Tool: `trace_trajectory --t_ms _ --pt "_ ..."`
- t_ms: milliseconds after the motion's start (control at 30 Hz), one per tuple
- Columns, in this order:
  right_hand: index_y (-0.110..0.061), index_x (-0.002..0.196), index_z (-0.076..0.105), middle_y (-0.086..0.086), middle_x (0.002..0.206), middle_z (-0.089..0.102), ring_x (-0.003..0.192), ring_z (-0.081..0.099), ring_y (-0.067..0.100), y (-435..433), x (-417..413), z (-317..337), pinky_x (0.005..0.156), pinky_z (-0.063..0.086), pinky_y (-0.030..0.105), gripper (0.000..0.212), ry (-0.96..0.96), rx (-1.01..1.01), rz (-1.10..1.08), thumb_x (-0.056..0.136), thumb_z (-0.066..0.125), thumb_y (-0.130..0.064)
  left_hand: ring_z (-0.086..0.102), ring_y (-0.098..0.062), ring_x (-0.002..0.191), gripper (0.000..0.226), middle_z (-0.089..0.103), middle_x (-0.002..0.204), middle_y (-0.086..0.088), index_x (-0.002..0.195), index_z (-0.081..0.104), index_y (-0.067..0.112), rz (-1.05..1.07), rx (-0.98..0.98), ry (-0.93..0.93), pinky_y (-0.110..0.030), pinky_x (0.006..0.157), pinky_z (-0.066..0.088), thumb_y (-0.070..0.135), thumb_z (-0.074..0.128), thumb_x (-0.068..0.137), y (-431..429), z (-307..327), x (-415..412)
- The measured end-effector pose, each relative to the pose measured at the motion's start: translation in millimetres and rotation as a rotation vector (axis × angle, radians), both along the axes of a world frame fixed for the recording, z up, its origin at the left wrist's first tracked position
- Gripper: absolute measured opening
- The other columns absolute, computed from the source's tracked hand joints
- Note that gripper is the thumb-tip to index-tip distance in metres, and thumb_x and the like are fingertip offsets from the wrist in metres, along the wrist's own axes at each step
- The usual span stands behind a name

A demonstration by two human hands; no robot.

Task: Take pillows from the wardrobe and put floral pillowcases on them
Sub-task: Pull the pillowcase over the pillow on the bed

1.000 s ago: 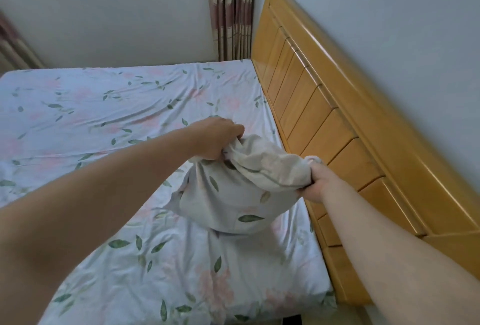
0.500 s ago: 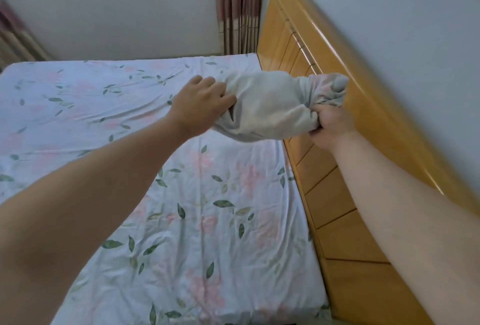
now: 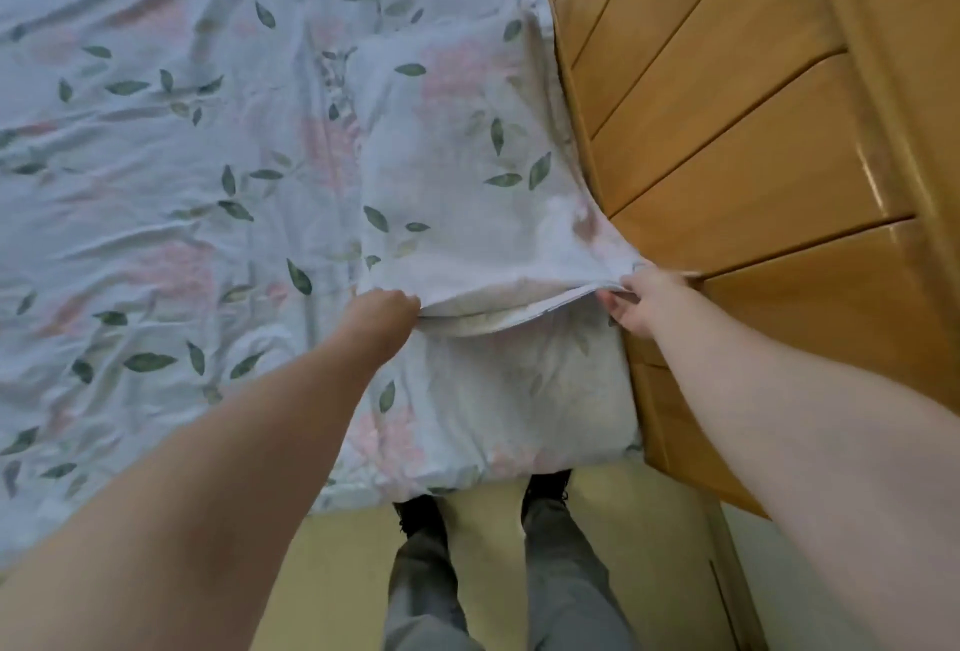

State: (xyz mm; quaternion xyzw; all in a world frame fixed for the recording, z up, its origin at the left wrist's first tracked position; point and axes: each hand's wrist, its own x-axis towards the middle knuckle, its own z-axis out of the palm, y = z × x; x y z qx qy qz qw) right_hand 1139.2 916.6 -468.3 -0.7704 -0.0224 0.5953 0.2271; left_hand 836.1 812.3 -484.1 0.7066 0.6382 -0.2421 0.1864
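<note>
A floral pillowcase (image 3: 467, 151), white with green leaves and pink flowers, lies spread flat on the bed beside the headboard. Its near open edge is lifted slightly off the sheet. My left hand (image 3: 382, 310) grips the left corner of that edge in a closed fist. My right hand (image 3: 641, 299) pinches the right corner, close to the headboard. The case looks flat; whether a pillow is inside cannot be told.
The bed carries a matching floral sheet (image 3: 156, 172). A wooden headboard (image 3: 727, 130) runs along the right side. My legs in grey trousers (image 3: 519, 572) stand on the yellowish floor at the bed's near edge.
The bunched pillowcase, held up in the air before, has been shaken out and laid flat on the bed. Both hands came down toward me, and the view tilted downward.
</note>
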Motion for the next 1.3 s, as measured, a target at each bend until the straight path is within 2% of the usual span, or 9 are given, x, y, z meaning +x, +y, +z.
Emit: trace_trajectory --t_ms 367,600,733,800,933,1033,1100,1200,1300 --pt "-0.014 0.111 0.065 0.001 0.078 0.071 0.053 0.061 0.007 -84.4 43.4 -24.1 0.041 0.037 0.016 0.021 -0.204 -0.177 0.092 0.094 0.064 -0.025 0.068 -0.029 0.098 0.024 0.057 0.111 -0.005 0.109 0.070 0.014 -0.352 -0.150 0.154 -0.035 0.073 0.050 0.004 0.057 0.091 -43.2 5.3 24.6" --pt "-0.010 0.097 0.068 0.003 0.074 0.069 0.053 0.056 0.009 -114.1 55.1 0.7 0.052 0.041 0.024 0.012 -0.278 -0.168 0.021 0.090 0.058 -0.010 0.067 -0.030 0.101 0.029 0.060 0.112 -0.007 0.109 0.068 0.010 -0.351 -0.161 0.129 -0.035 0.075 0.052 -0.003 0.051 0.091 -76.3 16.1 42.8" --pt "-0.004 0.086 0.068 0.009 0.083 0.072 0.053 0.053 0.013 -144.9 67.1 -4.0 0.050 0.041 0.026 0.018 -0.351 -0.191 0.007 0.084 0.052 0.002 0.067 -0.029 0.093 0.029 0.056 0.090 -0.004 0.099 0.068 0.008 -0.306 -0.246 0.122 -0.040 0.078 0.059 -0.011 0.052 0.084 -103.6 8.2 56.1" --pt "-0.002 0.092 0.068 0.011 0.086 0.070 0.055 0.052 0.016 -162.7 69.1 -12.4 0.052 0.043 0.027 0.022 -0.390 -0.212 0.009 0.082 0.050 0.006 0.067 -0.028 0.094 0.029 0.051 0.083 -0.001 0.100 0.068 0.008 -0.299 -0.275 0.126 -0.038 0.077 0.058 -0.011 0.053 0.084 -119.4 1.0 61.8" --pt "-0.003 0.115 0.064 0.010 0.105 0.070 0.075 0.061 0.022 -193.8 73.2 -35.4 0.070 0.056 0.028 0.030 -0.444 -0.279 -0.020 0.087 0.053 0.001 0.067 -0.027 0.103 0.029 0.064 0.108 -0.004 0.109 0.067 0.009 -0.308 -0.329 0.146 -0.033 0.068 0.046 -0.006 0.052 0.091 -148.0 -15.5 71.8" --pt "0.001 0.126 0.057 0.008 0.121 0.065 0.076 0.057 0.018 -205.6 73.7 -47.6 0.065 0.054 0.016 0.031 -0.404 -0.281 0.028 0.097 0.047 -0.001 0.067 -0.027 0.101 0.027 0.065 0.108 -0.006 0.110 0.067 0.008 -0.320 -0.368 0.148 -0.033 0.070 0.048 -0.005 0.052 0.092 -161.3 -26.2 74.4" --pt "0.001 0.120 0.056 0.009 0.109 0.064 0.077 0.061 0.016 -206.5 71.0 -50.6 0.072 0.056 0.018 0.025 -0.413 -0.287 0.048 0.098 0.043 -0.001 0.067 -0.026 0.101 0.026 0.066 0.108 -0.006 0.111 0.067 0.007 -0.300 -0.385 0.159 -0.033 0.071 0.048 -0.004 0.052 0.093 -165.5 -31.2 73.2" --pt "0.002 0.125 0.056 0.010 0.077 0.055 0.053 0.057 0.018 -202.2 70.5 -54.5 0.049 0.048 0.025 0.030 -0.375 -0.307 0.130 0.099 0.041 -0.002 0.067 -0.027 0.099 0.023 0.065 0.108 -0.007 0.111 0.066 0.006 -0.291 -0.431 0.150 -0.034 0.073 0.050 -0.002 0.055 0.092 -167.8 -36.9 70.7" --pt "-0.002 0.110 0.062 0.011 0.073 0.057 0.056 0.051 0.021 -204.5 72.7 -49.5 0.052 0.043 0.029 0.024 -0.324 -0.409 0.084 0.098 0.043 -0.009 0.068 -0.027 0.093 0.018 0.065 0.104 -0.006 0.108 0.067 0.008 -0.319 -0.487 0.129 -0.035 0.074 0.056 0.013 0.060 0.093 -168.4 -35.2 70.2"
